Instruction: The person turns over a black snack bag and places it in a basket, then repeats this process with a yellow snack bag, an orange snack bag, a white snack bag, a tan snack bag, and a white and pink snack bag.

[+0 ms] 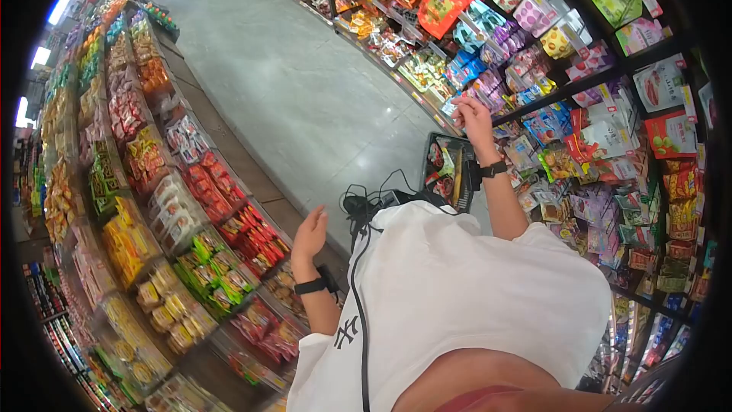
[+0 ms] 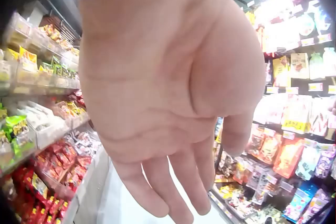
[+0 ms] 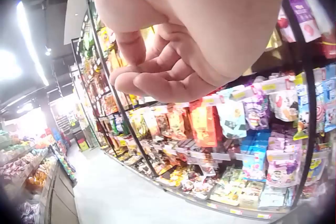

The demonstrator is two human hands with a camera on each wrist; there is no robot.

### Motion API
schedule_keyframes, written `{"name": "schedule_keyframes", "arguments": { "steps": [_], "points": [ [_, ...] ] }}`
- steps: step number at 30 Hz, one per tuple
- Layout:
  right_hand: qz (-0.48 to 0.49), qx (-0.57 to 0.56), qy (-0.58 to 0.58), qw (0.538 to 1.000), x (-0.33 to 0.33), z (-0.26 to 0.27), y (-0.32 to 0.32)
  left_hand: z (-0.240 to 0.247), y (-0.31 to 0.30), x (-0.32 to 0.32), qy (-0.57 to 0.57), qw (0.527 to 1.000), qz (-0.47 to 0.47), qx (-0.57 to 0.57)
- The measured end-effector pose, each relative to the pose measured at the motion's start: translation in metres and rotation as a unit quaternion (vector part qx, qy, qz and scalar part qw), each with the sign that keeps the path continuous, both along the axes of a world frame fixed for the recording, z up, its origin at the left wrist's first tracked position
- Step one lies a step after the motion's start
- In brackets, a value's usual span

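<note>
My left hand [image 1: 309,235] hangs near the left shelf front, its fingers loosely extended. Close up in the left wrist view its palm [image 2: 168,77] shows, and nothing is in it. On the other side my right hand [image 1: 474,120] is raised before the right-hand rack. Its fingers [image 3: 163,82] curl loosely in the right wrist view with nothing visible between them. A dark shopping basket [image 1: 425,164] with several packages inside lies below the right wrist in the head view. Part of it is hidden behind the wrist and the white shirt.
Tiered bins of packaged snacks [image 1: 206,183] line the left side. Hanging bags of sweets [image 1: 442,11] fill the dark-framed rack [image 1: 591,80] on the right. Between them runs a grey floor aisle [image 1: 282,84]. A black cable [image 1: 364,320] runs down the shirt.
</note>
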State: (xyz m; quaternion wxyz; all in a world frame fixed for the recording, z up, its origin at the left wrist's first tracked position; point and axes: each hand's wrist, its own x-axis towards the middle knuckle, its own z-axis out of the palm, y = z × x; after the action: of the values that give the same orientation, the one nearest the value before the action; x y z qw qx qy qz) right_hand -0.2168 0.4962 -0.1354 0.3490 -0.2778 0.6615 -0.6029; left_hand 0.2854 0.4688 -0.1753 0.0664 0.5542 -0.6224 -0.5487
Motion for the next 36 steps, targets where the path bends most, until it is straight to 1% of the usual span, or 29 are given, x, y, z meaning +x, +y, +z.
{"name": "schedule_keyframes", "arguments": {
  "steps": [2, 5, 8, 10, 12, 14, 15, 18, 20, 22, 24, 25, 27, 29, 30, 32, 33, 34, 36],
  "points": [
    [0.035, -0.003, 0.022, 0.999, 0.032, 0.028, -0.040, 0.015, -0.030, 0.034, -0.020, 0.999, 0.029, -0.033],
    [0.050, -0.039, 0.034, 0.997, 0.050, 0.035, -0.088, -0.003, -0.061, 0.082, 0.004, 0.996, 0.078, -0.033],
    [0.047, -0.023, 0.040, 0.998, 0.068, 0.043, -0.115, 0.001, -0.084, 0.103, -0.007, 0.997, 0.076, -0.004],
    [0.038, -0.010, 0.032, 0.999, 0.075, 0.037, -0.129, 0.009, -0.099, 0.105, 0.006, 0.997, 0.071, 0.011],
    [0.040, -0.001, 0.037, 0.998, 0.079, 0.029, -0.139, 0.006, -0.115, 0.107, 0.011, 0.999, 0.053, 0.006],
    [0.038, 0.005, 0.026, 0.999, 0.078, 0.011, -0.150, 0.001, -0.130, 0.108, 0.015, 0.999, 0.043, -0.001],
    [0.041, 0.013, 0.022, 0.999, 0.079, 0.006, -0.157, 0.006, -0.136, 0.107, 0.021, 0.999, 0.047, 0.009],
    [0.049, 0.027, 0.004, 0.998, 0.085, -0.002, -0.196, 0.033, -0.161, 0.096, 0.026, 0.997, 0.064, 0.029],
    [0.066, 0.017, -0.003, 0.998, 0.089, -0.006, -0.232, 0.023, -0.180, 0.100, 0.011, 0.998, 0.057, 0.019],
    [0.089, 0.009, -0.010, 0.996, 0.088, -0.008, -0.272, 0.011, -0.202, 0.095, -0.004, 0.999, 0.042, 0.005],
    [0.101, -0.003, -0.005, 0.995, 0.087, -0.014, -0.313, 0.005, -0.233, 0.085, 0.006, 0.999, 0.039, 0.019],
    [0.105, -0.013, -0.001, 0.994, 0.084, -0.017, -0.336, 0.004, -0.255, 0.076, 0.012, 0.999, 0.035, 0.022],
    [0.101, -0.018, -0.016, 0.995, 0.079, -0.024, -0.379, -0.007, -0.303, 0.056, 0.012, 0.999, 0.038, -0.014],
    [0.100, -0.020, -0.026, 0.994, 0.068, -0.019, -0.422, -0.011, -0.355, 0.028, 0.019, 0.999, 0.026, -0.039],
    [0.106, -0.020, -0.023, 0.994, 0.062, -0.004, -0.438, -0.011, -0.383, 0.015, 0.022, 0.999, 0.009, -0.048],
    [0.114, -0.025, -0.008, 0.993, 0.041, 0.011, -0.469, 0.003, -0.440, -0.018, 0.033, 0.998, -0.023, -0.055],
    [0.116, -0.023, -0.003, 0.993, 0.032, 0.012, -0.482, 0.028, -0.463, -0.045, 0.041, 0.997, -0.039, -0.048],
    [0.106, -0.019, -0.001, 0.994, 0.021, 0.010, -0.493, 0.043, -0.483, -0.067, 0.049, 0.997, -0.055, -0.037],
    [0.092, -0.018, 0.017, 0.995, 0.003, 0.004, -0.503, 0.037, -0.519, -0.084, 0.014, 0.995, -0.083, -0.044]
  ]
}}
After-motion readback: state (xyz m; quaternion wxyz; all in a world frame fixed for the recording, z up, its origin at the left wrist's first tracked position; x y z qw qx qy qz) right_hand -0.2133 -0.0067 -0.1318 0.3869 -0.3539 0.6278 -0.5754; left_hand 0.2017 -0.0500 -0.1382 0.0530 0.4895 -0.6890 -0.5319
